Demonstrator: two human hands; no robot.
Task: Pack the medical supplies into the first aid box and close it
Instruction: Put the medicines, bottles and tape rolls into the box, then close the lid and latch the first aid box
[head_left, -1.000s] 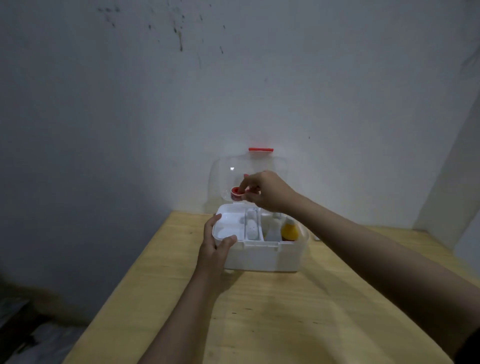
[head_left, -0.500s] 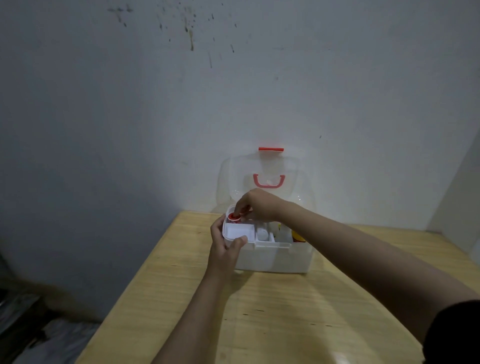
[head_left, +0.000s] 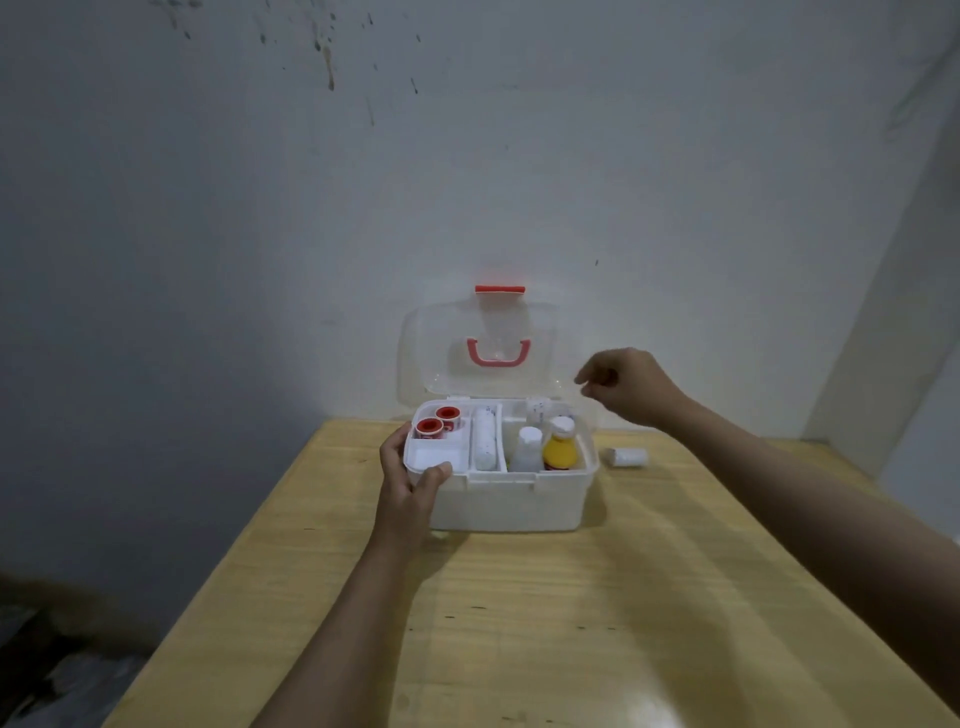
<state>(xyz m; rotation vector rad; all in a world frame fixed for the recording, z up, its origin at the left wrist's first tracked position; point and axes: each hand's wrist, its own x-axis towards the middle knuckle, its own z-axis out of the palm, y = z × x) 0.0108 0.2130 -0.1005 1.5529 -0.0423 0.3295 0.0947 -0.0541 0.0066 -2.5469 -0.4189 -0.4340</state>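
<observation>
The white first aid box (head_left: 511, 501) stands on the wooden table, its clear lid (head_left: 483, 348) with a red handle raised upright against the wall. Two red tape rolls (head_left: 436, 422) sit in the back left tray compartment, and a white bandage roll (head_left: 484, 439) lies in the middle slot. A clear bottle (head_left: 525, 449) and a yellow bottle (head_left: 560, 448) stand in the right part. My left hand (head_left: 408, 480) grips the box's front left corner. My right hand (head_left: 626, 384) hovers above the box's right rear, holding nothing, fingers loosely curled. A small white roll (head_left: 627, 457) lies on the table right of the box.
The table (head_left: 597, 597) meets a grey-white wall just behind the box. Its left edge drops to a dark floor with clutter (head_left: 62, 675). A wall corner stands at the far right.
My right hand has let go of the red tape roll in the left tray compartment and moved up and to the right. My left hand stays on the box's corner.
</observation>
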